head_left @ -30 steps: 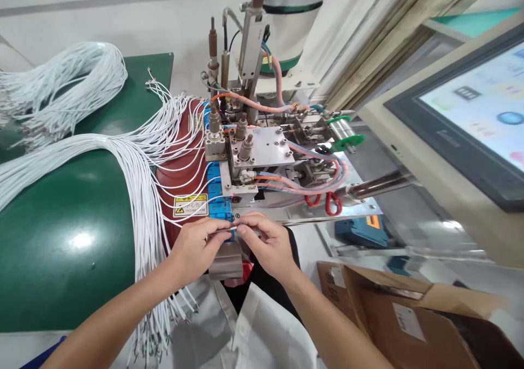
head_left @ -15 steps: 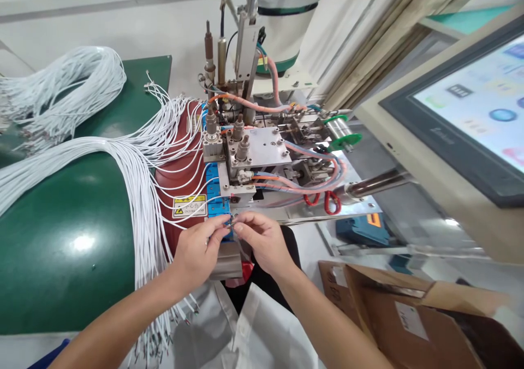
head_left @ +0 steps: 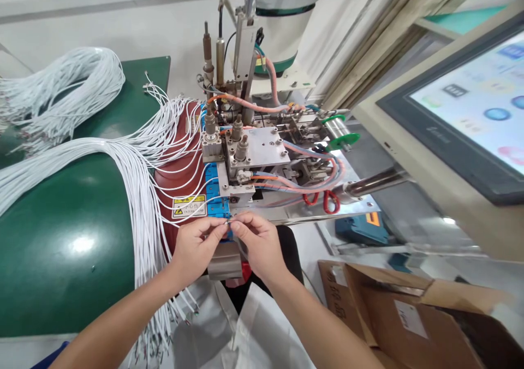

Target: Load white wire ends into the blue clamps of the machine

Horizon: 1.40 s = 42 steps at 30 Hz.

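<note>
Together, fingertips almost meeting, the left hand (head_left: 193, 249) and right hand (head_left: 262, 247) pinch one cable end (head_left: 227, 222) nearer than the metal plate (head_left: 268, 146); left of that plate sits one warning label (head_left: 189, 206), right, one green-flanged spool (head_left: 339, 131), far left, one looped cable bundle (head_left: 92, 66).

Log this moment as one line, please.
left hand: pinching thin wire | right hand: pinching same wire | nearby: blue blocks | white cables: across green table

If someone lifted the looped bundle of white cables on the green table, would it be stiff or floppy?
The looped bundle would probably sag: its thin cables curve softly. With so many packed together, it may feel fairly heavy. Its loose ends would likely splay, since they fan out.
</note>
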### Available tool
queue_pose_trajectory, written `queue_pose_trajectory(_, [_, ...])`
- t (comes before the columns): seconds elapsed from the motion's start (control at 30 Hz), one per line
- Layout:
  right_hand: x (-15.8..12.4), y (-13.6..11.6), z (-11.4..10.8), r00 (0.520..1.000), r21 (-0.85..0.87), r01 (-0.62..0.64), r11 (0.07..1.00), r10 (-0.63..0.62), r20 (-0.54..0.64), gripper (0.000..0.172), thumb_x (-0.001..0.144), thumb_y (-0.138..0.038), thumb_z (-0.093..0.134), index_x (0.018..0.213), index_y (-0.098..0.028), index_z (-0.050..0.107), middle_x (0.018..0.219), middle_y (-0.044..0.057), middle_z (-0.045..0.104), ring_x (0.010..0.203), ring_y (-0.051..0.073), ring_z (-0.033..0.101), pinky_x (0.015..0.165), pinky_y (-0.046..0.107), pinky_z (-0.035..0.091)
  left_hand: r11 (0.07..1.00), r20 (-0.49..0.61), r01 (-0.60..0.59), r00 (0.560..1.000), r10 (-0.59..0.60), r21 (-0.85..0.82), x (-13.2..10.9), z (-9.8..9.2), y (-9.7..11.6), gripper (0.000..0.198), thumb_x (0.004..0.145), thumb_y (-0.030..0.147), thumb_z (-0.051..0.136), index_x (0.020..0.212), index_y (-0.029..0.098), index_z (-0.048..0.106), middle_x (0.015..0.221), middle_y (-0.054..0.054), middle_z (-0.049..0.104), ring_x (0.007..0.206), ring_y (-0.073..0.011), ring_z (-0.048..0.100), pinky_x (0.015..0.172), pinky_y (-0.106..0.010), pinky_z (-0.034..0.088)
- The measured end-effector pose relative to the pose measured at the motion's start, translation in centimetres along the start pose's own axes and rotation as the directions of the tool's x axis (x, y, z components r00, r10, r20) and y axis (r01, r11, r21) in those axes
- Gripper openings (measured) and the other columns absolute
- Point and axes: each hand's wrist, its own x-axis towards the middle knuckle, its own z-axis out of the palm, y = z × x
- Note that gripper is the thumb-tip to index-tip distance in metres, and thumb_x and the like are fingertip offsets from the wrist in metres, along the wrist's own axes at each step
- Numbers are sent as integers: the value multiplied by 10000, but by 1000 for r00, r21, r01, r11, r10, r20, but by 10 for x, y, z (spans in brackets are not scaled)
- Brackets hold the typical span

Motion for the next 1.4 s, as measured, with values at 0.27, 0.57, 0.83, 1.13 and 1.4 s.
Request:
queue_pose_trajectory(0.27, [7, -29, -14, 960, -562, 235, 793, -98, 264, 83, 731, -201, 589, 653, -181, 607, 637, -1, 580, 584, 119, 519, 567, 242, 409, 998, 160, 23, 987, -33, 65, 4, -5, 2, 146, 768, 232, 527, 729, 153, 643, 613, 5, 594, 552, -102, 525, 524, -188, 429])
queue_pose_trajectory(0.57, [2, -17, -8, 990, -516, 1, 857, 70, 119, 189, 741, -268, 562, 578, -176, 533, 537, -15, 538, 502, 111, 463, 485, 231, 367, 986, 198, 146, 967, -158, 77, 6, -8, 6, 140, 767, 222, 515, 683, 145, 596, 583, 20, 582, 500, -82, 523, 496, -181, 419])
queue_pose_trajectory(0.83, [-2, -3, -5, 993, -430, 119, 895, -114, 39, 110, 736, -255, 579, 659, -176, 587, 640, 5, 565, 586, 122, 496, 565, 252, 402, 994, 87, 104, 991, -101, -35, 6, -2, 6, 150, 782, 251, 529, 735, 131, 605, 634, -2, 603, 537, -89, 561, 539, -196, 466])
queue_pose_trajectory(1.13, [-2, -1, -1, 997, -369, 73, 927, -81, -7, 142, 722, -225, 583, 590, -175, 571, 598, 0, 560, 569, 125, 505, 557, 255, 413, 997, 59, 65, 996, -67, 39, 4, -1, 3, 173, 795, 268, 516, 773, 138, 627, 629, -5, 602, 547, -96, 552, 534, -193, 470])
queue_pose_trajectory(1.4, [3, -2, -10, 993, -403, 109, 909, -117, 4, 90, 728, -263, 577, 695, -182, 596, 685, 13, 590, 629, 136, 540, 585, 252, 438, 985, 85, -46, 996, 33, 165, 4, -2, -1, 167, 787, 211, 517, 815, 176, 677, 709, -17, 672, 623, -127, 600, 562, -206, 490])
